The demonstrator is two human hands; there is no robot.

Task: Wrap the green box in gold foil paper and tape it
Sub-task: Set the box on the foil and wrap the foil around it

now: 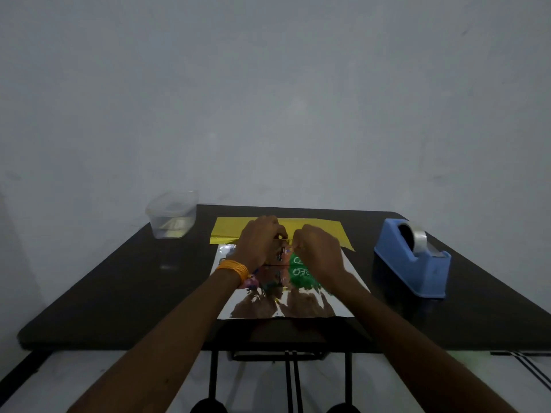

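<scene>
A sheet of gold foil paper (322, 231) lies in the middle of the dark table, its far part folded over so the yellow-gold face shows, its near part showing the shiny silver underside (298, 305). The green box (298, 263) sits on the foil, mostly hidden behind my hands. My left hand (258, 239) and my right hand (317, 248) are side by side over the box, fingers curled and pinching the folded foil edge along its top. The silver surface mirrors my arms and the box.
A blue tape dispenser (414, 260) with a roll of clear tape stands at the right of the table (125, 293). A clear plastic container (172, 214) sits at the back left corner. A grey wall is close behind.
</scene>
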